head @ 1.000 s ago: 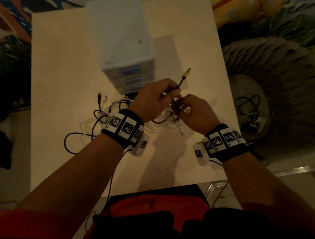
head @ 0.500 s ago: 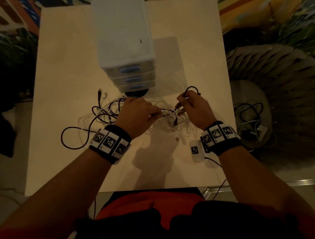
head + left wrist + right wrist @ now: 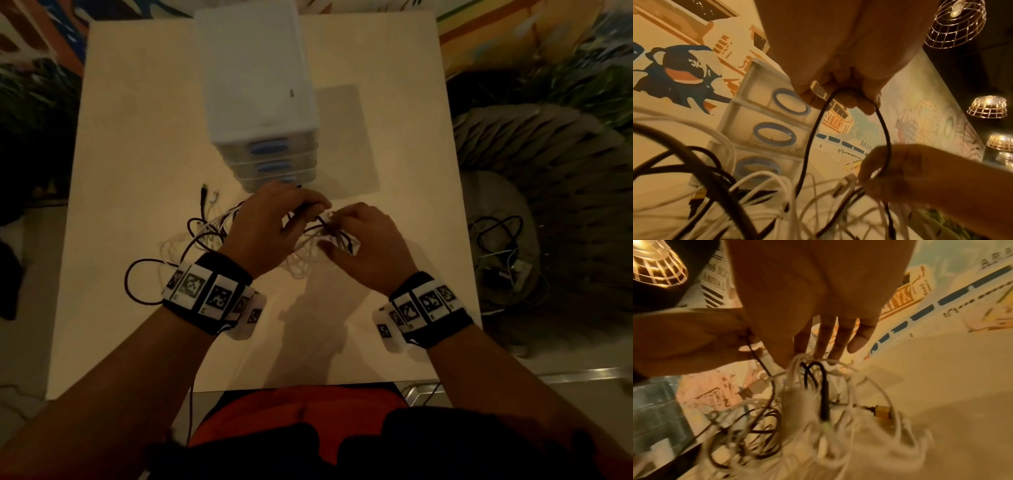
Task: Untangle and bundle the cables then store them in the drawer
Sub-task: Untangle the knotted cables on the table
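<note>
A tangle of black and white cables lies on the pale table, just in front of a white drawer unit with blue handles. My left hand is raised over the tangle. Its curled fingers hold a thin black cable loop. My right hand is close beside it and pinches a bunch of white cables at the top of the pile. A gold-tipped plug lies among the white cables. All three drawers look closed.
A black cable loop trails left of my left wrist. Loose plug ends lie left of the drawer unit. Off the table's right edge, a round grey seat holds more cables.
My left hand no longer holds the gold-tipped plug up; it dropped to the tangle, then rose with a black loop. Both hands have drawn together in front of the drawers.
</note>
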`<state>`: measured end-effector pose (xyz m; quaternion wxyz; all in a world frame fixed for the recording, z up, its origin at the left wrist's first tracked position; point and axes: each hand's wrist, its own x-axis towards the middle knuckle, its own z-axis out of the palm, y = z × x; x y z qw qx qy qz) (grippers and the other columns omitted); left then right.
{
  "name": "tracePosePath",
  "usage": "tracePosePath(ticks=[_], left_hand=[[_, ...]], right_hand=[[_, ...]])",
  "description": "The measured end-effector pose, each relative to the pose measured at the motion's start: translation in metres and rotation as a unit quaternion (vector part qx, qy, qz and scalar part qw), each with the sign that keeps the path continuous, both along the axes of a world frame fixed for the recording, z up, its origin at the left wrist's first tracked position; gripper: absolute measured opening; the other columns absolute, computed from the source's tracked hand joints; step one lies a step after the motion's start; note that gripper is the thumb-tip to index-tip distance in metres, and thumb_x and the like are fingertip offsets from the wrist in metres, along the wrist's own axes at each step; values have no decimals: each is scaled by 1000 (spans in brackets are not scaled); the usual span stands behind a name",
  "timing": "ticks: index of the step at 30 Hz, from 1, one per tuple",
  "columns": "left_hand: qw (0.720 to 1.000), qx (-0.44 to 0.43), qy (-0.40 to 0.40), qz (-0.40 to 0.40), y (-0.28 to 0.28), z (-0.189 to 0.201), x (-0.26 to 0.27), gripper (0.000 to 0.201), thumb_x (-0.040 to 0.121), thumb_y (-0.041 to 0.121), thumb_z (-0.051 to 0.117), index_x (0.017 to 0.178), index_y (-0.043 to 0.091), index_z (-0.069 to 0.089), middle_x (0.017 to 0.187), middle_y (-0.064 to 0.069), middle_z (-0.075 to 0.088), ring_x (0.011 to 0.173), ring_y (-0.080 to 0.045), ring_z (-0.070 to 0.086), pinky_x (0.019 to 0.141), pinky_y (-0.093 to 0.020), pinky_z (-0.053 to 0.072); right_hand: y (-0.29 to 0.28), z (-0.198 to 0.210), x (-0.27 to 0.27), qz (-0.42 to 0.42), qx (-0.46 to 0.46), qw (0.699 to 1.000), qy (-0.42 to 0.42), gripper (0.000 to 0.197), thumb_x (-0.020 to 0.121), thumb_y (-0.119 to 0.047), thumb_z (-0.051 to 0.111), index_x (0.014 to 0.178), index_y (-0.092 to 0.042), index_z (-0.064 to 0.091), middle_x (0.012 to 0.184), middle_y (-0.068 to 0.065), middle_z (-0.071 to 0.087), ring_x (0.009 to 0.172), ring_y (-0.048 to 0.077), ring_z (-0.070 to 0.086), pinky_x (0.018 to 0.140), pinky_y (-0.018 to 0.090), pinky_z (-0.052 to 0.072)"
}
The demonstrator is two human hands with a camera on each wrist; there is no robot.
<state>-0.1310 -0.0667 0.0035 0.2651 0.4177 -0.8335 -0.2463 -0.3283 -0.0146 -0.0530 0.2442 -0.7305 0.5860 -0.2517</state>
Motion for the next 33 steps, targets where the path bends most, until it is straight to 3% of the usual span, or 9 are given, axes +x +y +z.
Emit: tracePosePath(ticks=[7, 12, 14, 16, 18, 21, 24, 27, 33], left_hand=[[989, 34, 125, 70, -7, 24, 12, 14, 100, 11, 59, 106, 21, 68, 98, 16, 66, 86, 12, 61, 81, -10, 46], [991, 52, 79, 94, -11, 16, 14, 20, 104, 25, 52, 108, 17, 70, 104, 2, 70, 86, -7, 62, 79, -21, 50], [996, 47, 41, 69, -11, 16, 11, 27, 105, 32, 47, 109, 18, 70, 107, 4, 68, 88, -5, 57, 78, -14, 45], [998, 61, -8, 15, -9, 16, 7, 36, 103, 46, 43, 109, 22, 69, 103, 6, 66, 84, -5, 56, 75, -19, 45], [995, 75, -56, -36, -7, 14, 3, 47, 96, 64, 41, 113, 28, 66, 94, 11, 63, 80, -4, 54, 72, -25, 46], [990, 106, -77, -46, -5, 3, 2, 64, 78, 80, 55, 124, 36, 58, 92, 16, 58, 85, -2, 54, 77, -17, 45], [994, 71, -71, -34, -4, -16, 9, 35, 89, 43, 71, 119, 26, 67, 107, 5, 66, 92, -8, 63, 83, -21, 50], [994, 90, -36, 46, -5, -26, 16, 27, 94, 6, 61, 116, 19, 71, 107, 2, 70, 97, -14, 66, 87, -29, 53], [982, 108, 20, 151, -17, -25, 26, 26, 96, 36, 56, 110, 24, 74, 104, 3, 74, 90, -5, 64, 79, -26, 53]], right_hand=[[-6, -21, -31, -83, 22, 995, 59, 14, 93, -37, 65, 101, -31, 75, 97, -2, 71, 90, 25, 65, 76, 46, 52], [-8, -8, -32, -54, -14, 998, 31, 17, 101, -32, 56, 111, -27, 67, 107, -4, 69, 103, 23, 61, 92, 45, 43], [-12, -3, -26, -45, -16, 999, -3, 21, 103, -32, 50, 112, -21, 64, 103, -5, 72, 96, 23, 67, 90, 49, 46], [-16, 5, -21, -45, -24, 999, -14, 25, 103, -34, 44, 109, -17, 62, 96, -5, 74, 87, 25, 69, 87, 51, 45], [-16, 13, -18, -57, -26, 997, -41, 24, 102, -31, 44, 106, -14, 61, 94, -7, 73, 85, 22, 68, 85, 46, 47], [-14, 23, -17, -84, -1, 987, -138, 8, 104, -19, 48, 108, -15, 55, 91, -14, 69, 85, 1, 67, 75, 24, 53], [-13, 27, -21, -109, -16, 978, -176, 5, 104, -15, 50, 108, -17, 52, 91, -17, 69, 87, -7, 68, 75, 19, 54], [-11, 25, -25, -110, 5, 981, -158, 7, 101, -23, 57, 107, -20, 56, 95, -14, 71, 88, 0, 69, 76, 36, 59], [-6, 20, -24, -121, 24, 972, -202, 5, 105, -19, 48, 110, -19, 48, 92, -5, 72, 86, 6, 71, 80, 38, 59]])
